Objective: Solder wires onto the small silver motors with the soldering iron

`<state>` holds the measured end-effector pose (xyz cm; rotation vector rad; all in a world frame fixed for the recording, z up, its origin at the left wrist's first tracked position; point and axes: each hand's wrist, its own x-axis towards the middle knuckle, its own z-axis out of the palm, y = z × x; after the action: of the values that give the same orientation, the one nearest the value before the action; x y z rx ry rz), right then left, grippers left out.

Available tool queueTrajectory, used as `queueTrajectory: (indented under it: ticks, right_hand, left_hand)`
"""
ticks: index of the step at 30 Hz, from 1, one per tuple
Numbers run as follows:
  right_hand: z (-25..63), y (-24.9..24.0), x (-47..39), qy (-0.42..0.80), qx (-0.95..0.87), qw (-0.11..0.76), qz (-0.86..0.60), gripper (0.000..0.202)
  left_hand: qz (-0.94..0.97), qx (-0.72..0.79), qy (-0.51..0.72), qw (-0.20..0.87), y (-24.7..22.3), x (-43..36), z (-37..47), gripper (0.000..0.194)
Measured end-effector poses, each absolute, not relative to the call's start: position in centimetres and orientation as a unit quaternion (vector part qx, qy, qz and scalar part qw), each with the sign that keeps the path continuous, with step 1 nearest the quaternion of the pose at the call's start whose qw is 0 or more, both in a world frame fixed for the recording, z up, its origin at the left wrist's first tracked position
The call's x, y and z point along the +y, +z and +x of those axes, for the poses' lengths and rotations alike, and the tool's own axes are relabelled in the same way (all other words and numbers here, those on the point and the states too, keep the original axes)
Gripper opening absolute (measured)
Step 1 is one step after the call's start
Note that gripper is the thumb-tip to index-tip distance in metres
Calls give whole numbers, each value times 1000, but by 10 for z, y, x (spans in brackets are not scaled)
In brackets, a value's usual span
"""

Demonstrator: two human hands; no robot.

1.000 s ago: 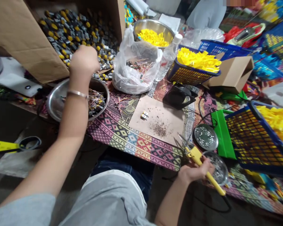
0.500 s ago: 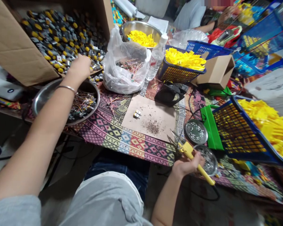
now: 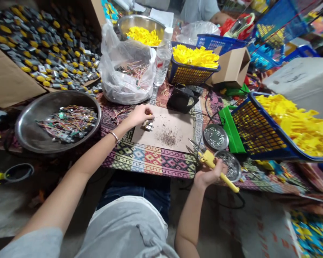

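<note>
My left hand point(image 3: 139, 114) rests on the near left corner of a brown cardboard sheet point(image 3: 177, 123), fingers curled around a small grey motor, right beside two more small motors point(image 3: 148, 125) lying on the sheet. At the table's front edge, my right hand point(image 3: 206, 176) grips a yellow-handled soldering iron point(image 3: 208, 159) with its tip pointing up-left toward the sheet. A patch of dark crumbs point(image 3: 168, 137) lies mid-sheet.
A steel bowl point(image 3: 27, 107) of wired parts stands at left, behind it a cardboard box of motors point(image 3: 43, 46). A plastic bag of wires point(image 3: 123, 86), a bottle point(image 3: 163, 57), a black fan point(image 3: 183, 98), two small metal dishes point(image 3: 215, 137) and blue baskets of yellow parts point(image 3: 258, 136) crowd the table. Another person sits at the far side.
My left hand has come back from the box of motors, down and to the right, onto the cardboard sheet. The view has swung left. My right hand keeps its hold on the soldering iron.
</note>
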<state>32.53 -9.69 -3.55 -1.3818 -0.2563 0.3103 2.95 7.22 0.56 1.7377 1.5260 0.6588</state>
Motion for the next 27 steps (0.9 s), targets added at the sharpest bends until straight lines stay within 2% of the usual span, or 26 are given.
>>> queueTrajectory:
  ticks: [18,23,27]
  right_hand:
    - [330,-41,-95,137,-113,755,-631,44]
    - [330,-43,-95,130,-123,742,-646,44]
    - [329,-44,-95,128,-131,732,-656,47]
  left_hand:
    - [750,527,126,379,2,73,10,22]
    - [759,535,91,359,10,63,13,21]
    - [766,555,50,321,16,65,21,14]
